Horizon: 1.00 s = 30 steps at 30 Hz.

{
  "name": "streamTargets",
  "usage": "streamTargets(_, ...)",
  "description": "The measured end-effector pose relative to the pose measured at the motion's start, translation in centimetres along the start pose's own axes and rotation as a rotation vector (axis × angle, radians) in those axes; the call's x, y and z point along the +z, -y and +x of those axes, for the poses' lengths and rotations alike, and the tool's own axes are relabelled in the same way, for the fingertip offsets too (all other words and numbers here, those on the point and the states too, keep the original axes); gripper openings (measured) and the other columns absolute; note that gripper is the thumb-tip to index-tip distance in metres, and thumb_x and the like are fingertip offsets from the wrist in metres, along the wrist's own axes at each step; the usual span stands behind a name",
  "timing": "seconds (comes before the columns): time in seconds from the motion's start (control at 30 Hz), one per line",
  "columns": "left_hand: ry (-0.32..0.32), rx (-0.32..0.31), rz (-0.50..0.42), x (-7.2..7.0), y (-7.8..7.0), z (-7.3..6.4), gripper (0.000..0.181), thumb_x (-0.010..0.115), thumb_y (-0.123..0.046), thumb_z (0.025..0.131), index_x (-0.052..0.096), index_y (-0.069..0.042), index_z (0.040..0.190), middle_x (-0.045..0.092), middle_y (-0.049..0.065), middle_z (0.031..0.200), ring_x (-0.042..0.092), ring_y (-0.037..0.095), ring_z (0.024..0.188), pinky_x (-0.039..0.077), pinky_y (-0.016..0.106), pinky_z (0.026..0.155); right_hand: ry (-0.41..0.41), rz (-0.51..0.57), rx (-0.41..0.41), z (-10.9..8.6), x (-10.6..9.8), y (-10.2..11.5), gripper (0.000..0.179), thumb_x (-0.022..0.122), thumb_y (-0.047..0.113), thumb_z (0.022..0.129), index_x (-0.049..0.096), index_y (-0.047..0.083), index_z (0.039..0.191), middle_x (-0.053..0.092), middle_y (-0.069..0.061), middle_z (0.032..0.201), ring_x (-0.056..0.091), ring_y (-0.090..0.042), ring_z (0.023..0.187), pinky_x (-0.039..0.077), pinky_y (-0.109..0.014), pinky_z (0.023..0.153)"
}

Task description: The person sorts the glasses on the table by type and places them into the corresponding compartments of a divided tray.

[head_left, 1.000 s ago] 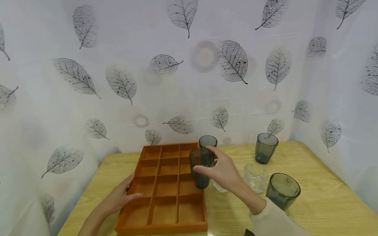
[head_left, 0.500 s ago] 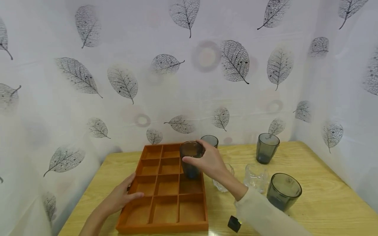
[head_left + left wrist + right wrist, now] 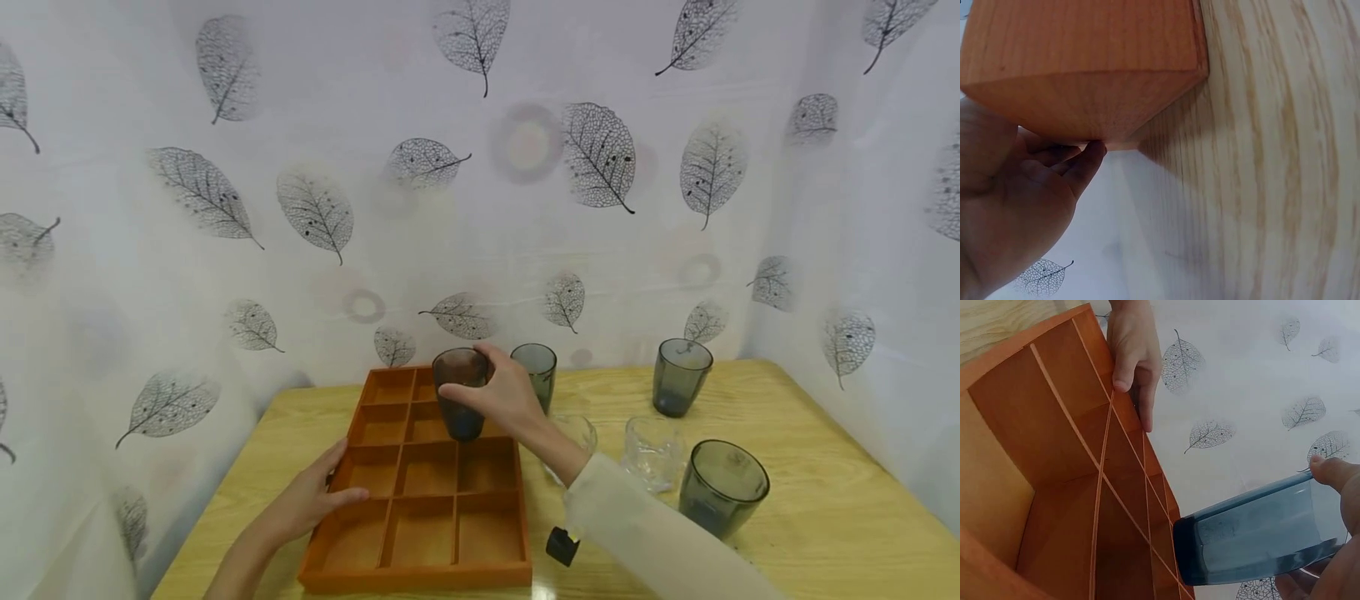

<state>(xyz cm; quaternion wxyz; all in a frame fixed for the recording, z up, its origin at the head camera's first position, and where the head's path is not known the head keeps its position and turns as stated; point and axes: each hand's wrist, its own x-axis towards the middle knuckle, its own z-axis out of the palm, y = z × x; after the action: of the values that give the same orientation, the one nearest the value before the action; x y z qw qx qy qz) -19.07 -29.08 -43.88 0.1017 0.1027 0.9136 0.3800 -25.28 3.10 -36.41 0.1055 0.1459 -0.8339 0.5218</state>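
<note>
My right hand holds a tall dark grey drinking glass near its rim, thumb on one side and fingers on the other. The glass stands nearly upright over the back part of an orange-brown wooden compartment tray. In the right wrist view the base of the glass overlaps the tray's dividers. My left hand grips the tray's left side wall, its thumb over the rim. The left wrist view shows the fingertips against the wall's outer face. The tray's compartments in front hold nothing.
Right of the tray stand another grey glass and a clear glass, partly behind my right arm. Farther right are a second clear glass, a grey glass and a wide smoky glass. A leaf-patterned curtain surrounds the wooden table.
My right hand has carried the dark glass leftward and slightly back, from the tray's right edge to over its rear compartments. My left hand has kept its place on the tray.
</note>
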Motion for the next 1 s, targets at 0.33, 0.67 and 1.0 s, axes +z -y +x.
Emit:
streamTargets(0.33, -0.012, 0.004, 0.004, 0.0, 0.2, 0.2, 0.102, 0.077, -0.035, 0.095, 0.015, 0.015, 0.158, 0.013, 0.036, 0.164, 0.015, 0.053, 0.150, 0.018, 0.065, 0.119, 0.022, 0.075, -0.016, 1.4, 1.7, 0.3, 0.085, 0.088, 0.038, 0.082, 0.051, 0.005, 0.151, 0.063, -0.015, 0.138, 0.063, -0.032, 0.119, 0.054, -0.047, 0.097)
streamTargets(0.67, -0.011, 0.001, -0.032, 0.1, 0.3, 0.2, 0.103, 0.076, -0.036, 0.095, 0.012, 0.013, 0.159, 0.012, 0.035, 0.165, 0.016, 0.054, 0.150, 0.020, 0.067, 0.119, 0.000, 0.086, -0.004, 2.0, 3.6, -0.8, 0.087, 0.090, 0.037, 0.081, 0.051, 0.005, 0.152, 0.060, -0.015, 0.143, 0.060, -0.033, 0.125, 0.052, -0.049, 0.102)
streamTargets(1.0, -0.016, 0.019, -0.023, 0.2, 0.2, 0.1, 0.101, 0.076, -0.034, 0.095, 0.014, 0.014, 0.159, 0.015, 0.036, 0.164, 0.018, 0.054, 0.149, 0.022, 0.067, 0.118, -0.003, 0.077, 0.004, 2.3, 4.8, -1.2, 0.089, 0.089, 0.038, 0.082, 0.048, 0.005, 0.154, 0.059, -0.015, 0.145, 0.061, -0.032, 0.124, 0.053, -0.047, 0.100)
